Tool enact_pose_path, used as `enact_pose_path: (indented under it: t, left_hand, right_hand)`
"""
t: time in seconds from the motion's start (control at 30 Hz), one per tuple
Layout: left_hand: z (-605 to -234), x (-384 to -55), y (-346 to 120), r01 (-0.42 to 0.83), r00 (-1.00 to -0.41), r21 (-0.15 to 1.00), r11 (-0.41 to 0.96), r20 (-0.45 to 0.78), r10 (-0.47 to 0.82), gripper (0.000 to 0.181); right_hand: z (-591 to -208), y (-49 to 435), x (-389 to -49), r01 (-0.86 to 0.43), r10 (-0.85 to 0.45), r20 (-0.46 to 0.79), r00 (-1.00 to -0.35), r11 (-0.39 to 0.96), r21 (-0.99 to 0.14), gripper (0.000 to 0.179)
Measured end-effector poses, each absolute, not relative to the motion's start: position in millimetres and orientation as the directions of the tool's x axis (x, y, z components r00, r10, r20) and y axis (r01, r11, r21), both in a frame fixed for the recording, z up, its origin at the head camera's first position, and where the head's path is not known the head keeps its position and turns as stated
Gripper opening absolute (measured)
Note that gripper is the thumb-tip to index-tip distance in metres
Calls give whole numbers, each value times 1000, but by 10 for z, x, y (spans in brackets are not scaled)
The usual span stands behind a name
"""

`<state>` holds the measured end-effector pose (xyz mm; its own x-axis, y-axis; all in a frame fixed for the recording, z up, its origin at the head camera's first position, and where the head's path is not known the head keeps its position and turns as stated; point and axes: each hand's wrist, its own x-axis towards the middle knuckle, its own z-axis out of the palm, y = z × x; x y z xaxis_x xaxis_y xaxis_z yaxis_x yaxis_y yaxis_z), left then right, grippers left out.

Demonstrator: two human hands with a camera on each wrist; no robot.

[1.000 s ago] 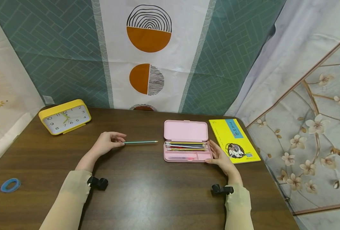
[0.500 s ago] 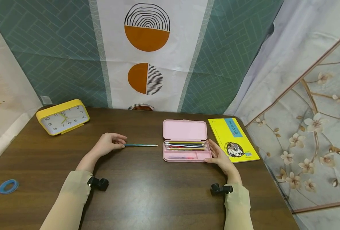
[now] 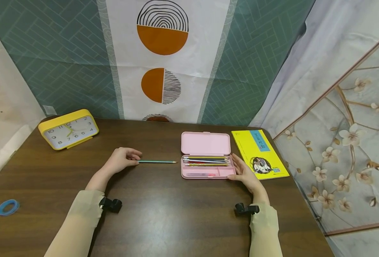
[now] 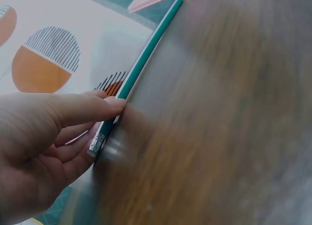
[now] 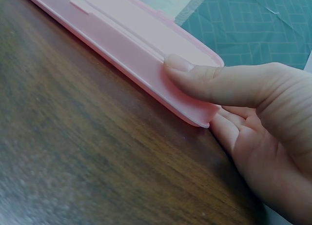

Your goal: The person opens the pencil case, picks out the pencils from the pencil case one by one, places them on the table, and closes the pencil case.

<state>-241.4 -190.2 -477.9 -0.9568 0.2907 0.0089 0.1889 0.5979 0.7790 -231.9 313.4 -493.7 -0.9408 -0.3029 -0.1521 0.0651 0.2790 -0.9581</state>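
Observation:
My left hand (image 3: 122, 159) pinches a green pencil (image 3: 157, 162) near its eraser end, between thumb and fingers. The sharpened tip points right, toward a pink pencil case (image 3: 205, 142). In the left wrist view the green pencil (image 4: 141, 61) runs up and away, its metal eraser band (image 4: 96, 144) just below the thumb. The case lies with its lid raised; several pencils (image 3: 205, 161) fill the back compartment and a pen (image 3: 200, 175) lies in the front one. My right hand (image 3: 245, 174) grips the case's right end, thumb on the front wall (image 5: 136, 69) and fingers around the end.
A yellow book (image 3: 260, 153) lies right of the case, beside my right hand. At the back left stands a yellow alarm clock (image 3: 68, 129). A blue ring of tape (image 3: 8, 207) lies at the left on the brown table (image 3: 170, 214). Patterned cloth hangs behind.
The view has shifted slightly. The pencil's tip has dipped a little toward the table since one second ago; both hands keep their places and holds.

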Motion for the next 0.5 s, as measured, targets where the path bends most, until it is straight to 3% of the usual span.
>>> enact_pose_path:
  t: [0.5]
  left_hand:
    - [-4781,-2395,-1877,203,-960,775,598,37,279,38]
  right_hand:
    - [-4920,3132,-2319,81,-296,-163,-941,271,-959,100]
